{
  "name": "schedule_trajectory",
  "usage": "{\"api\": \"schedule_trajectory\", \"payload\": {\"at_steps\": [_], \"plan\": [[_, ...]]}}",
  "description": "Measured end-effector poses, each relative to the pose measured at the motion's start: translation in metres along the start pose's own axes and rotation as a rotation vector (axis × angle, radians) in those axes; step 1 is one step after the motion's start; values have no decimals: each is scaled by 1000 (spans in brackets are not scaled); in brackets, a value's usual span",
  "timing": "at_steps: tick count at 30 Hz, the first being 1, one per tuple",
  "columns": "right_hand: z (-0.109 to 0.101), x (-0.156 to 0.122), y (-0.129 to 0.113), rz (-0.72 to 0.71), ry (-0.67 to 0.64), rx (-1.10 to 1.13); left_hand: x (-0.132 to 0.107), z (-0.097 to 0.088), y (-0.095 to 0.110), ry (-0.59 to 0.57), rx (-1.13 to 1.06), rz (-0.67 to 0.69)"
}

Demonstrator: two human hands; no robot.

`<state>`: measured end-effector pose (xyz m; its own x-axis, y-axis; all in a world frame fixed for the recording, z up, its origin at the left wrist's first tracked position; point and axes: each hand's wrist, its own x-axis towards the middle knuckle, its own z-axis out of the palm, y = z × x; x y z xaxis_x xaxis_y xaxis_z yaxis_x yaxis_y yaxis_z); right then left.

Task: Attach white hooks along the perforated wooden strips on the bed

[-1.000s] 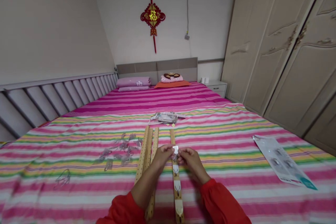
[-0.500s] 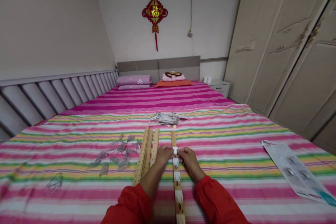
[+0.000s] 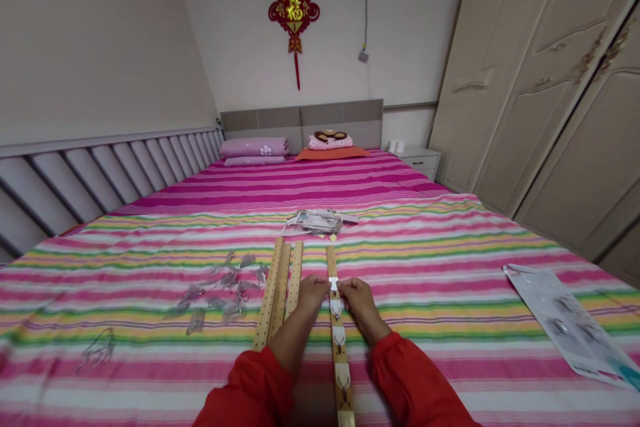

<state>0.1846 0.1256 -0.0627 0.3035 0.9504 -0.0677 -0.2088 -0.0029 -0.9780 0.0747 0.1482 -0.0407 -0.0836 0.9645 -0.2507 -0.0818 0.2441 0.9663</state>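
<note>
Both my hands meet over a narrow wooden strip lying lengthwise on the striped bedspread. My left hand and my right hand pinch a small white adhesive hook between their fingertips, pressed against the strip. Three more white hooks are stuck in a row on the same strip, nearer to me. A bundle of similar wooden strips lies just left of my left hand. Red sleeves cover both forearms.
Several clear plastic backings lie scattered to the left. Opened packaging sits beyond the strips. A flat hook package lies at the right edge. Pillows rest by the headboard; a wardrobe stands on the right.
My hands have lowered the white hook from just above the strip down onto it. The camera view has tipped slightly upward.
</note>
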Motion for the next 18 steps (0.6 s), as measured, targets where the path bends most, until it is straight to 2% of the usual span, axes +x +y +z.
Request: {"api": "schedule_trajectory", "payload": {"at_steps": [18], "plan": [[-1,2,9,7,9,-20,1,3,-3,12,100,-21]]}}
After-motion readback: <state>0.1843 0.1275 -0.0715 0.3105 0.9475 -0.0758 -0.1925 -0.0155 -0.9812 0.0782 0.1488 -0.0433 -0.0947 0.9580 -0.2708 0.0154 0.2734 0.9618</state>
